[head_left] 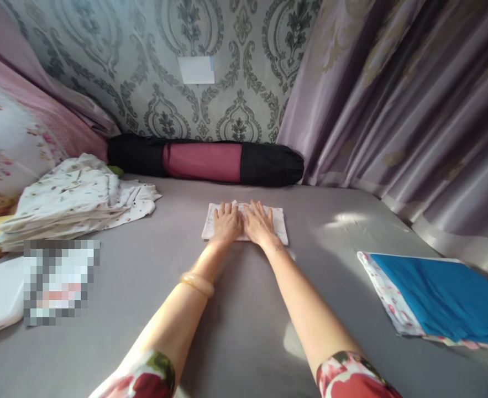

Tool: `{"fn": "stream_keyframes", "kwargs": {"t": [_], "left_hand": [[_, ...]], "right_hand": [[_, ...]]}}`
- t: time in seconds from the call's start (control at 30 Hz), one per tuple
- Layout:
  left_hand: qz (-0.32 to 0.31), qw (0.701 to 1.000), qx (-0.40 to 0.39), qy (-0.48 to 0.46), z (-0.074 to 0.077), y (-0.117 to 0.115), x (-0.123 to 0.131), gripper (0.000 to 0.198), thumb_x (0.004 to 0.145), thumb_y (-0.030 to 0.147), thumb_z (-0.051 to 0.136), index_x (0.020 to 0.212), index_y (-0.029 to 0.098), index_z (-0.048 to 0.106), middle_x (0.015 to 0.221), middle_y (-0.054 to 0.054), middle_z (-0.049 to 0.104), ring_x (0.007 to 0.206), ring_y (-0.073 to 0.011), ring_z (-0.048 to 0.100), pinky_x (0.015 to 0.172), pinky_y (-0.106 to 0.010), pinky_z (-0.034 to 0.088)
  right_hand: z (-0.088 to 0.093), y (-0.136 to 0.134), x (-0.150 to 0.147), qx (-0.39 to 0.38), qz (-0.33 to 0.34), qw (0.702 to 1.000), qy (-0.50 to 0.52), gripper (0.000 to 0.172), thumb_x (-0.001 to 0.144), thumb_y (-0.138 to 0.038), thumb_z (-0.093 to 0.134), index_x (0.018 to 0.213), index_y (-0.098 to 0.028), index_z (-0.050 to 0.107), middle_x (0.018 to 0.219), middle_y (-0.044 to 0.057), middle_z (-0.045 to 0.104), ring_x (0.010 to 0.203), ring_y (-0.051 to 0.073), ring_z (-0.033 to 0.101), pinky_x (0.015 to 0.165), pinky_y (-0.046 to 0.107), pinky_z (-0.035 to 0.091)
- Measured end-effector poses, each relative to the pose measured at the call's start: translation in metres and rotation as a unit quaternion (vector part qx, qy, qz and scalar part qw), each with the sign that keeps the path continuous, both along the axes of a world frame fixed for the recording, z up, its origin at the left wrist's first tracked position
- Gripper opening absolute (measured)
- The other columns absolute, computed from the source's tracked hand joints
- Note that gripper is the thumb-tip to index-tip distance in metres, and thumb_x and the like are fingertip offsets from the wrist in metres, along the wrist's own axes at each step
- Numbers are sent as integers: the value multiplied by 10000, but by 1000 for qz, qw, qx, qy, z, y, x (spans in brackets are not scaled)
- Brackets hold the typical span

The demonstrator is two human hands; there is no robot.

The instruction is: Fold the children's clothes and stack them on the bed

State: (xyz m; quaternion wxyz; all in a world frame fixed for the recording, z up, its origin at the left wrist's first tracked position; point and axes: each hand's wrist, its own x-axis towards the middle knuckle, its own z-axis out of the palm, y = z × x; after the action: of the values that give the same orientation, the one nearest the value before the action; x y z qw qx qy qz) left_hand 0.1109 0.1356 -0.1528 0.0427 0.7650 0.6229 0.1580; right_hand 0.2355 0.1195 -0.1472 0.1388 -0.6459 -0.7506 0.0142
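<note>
A small folded cloth (280, 225), pale with a faint print, lies flat on the grey sheet (244, 309) in front of me. My left hand (227, 221) rests palm down on its left half, fingers stretched away from me. On the right half lies my right hand (261, 222), also flat with its fingers spread. The two hands are side by side, thumbs close together, and they cover most of the middle of the cloth. A pale bangle (197, 284) circles my left forearm.
A heap of white printed cloth (78, 193) sits at the left, near a white plastic object (1, 293) and a blurred-out item (61, 282). Folded blue and printed fabric (455, 298) lies at the right. A black and maroon long bag (204, 161) lies against the wall, beside curtains (372, 99).
</note>
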Motion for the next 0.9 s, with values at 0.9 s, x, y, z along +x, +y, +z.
{"fn": "stream_keyframes", "kwargs": {"t": [0.9], "left_hand": [[76, 995, -30, 54, -12, 8, -29, 659, 979, 481, 236, 1473, 67, 375, 1550, -214, 305, 1444, -342, 260, 1145, -532, 228]], "right_hand": [[-21, 2, 32, -30, -138, 990, -15, 578, 1012, -363, 247, 1488, -47, 339, 1561, 153, 293, 1456, 281, 197, 1175, 493, 125]]}}
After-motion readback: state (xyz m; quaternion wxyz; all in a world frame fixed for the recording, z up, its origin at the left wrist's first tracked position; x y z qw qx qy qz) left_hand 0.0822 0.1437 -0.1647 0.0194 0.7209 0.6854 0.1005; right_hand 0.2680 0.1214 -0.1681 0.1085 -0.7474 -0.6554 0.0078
